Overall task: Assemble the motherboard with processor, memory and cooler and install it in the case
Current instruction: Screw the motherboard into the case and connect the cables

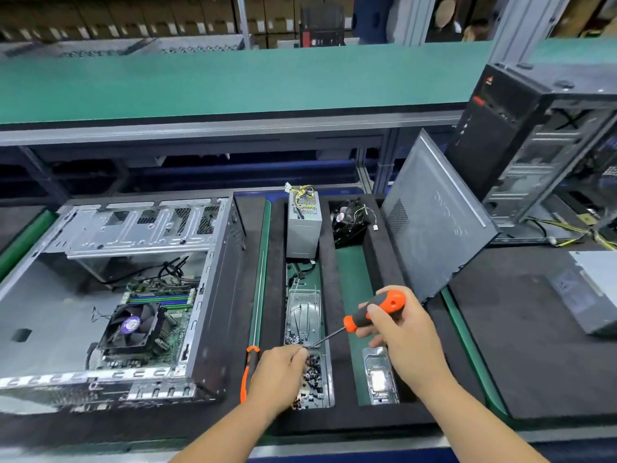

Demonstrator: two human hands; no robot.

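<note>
Board (157, 315) already sits in the case (213, 295) at left; your right hand (400, 325) grips the screwdriver (370, 315), left hand (280, 369) pinches at the screws (312, 372), so seat one squarely on the tip.

A big work room with long green benches

We see a green shelf (233, 81) on a gray metal frame (200, 133) across the room. Behind it, brown boxes (133, 15) fill tall racks. Black mats (521, 345) cover our bench. The light is bright and even.
</note>
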